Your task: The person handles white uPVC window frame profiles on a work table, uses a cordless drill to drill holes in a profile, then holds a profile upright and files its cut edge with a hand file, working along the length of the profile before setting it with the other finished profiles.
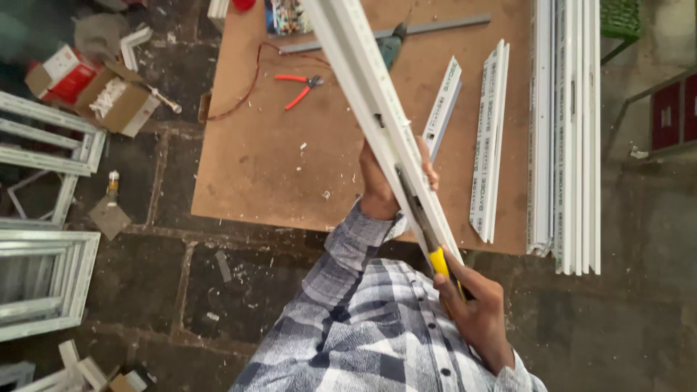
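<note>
Your right hand (472,305) is gripping a yellow-handled tool (428,243), pressing it along the long white profile (377,109). Your left hand (385,181) is clasping that profile, slanting over the brown worktable (254,160). Red pliers (299,86) are lying far left.

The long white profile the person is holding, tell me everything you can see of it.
The white profile is a long, ribbed frame strip, plastic by its look, held slanting from the picture's top centre down toward the person over the brown board. The left hand grips it mid-length; the right hand presses a yellow-handled tool along its lower end.
</note>
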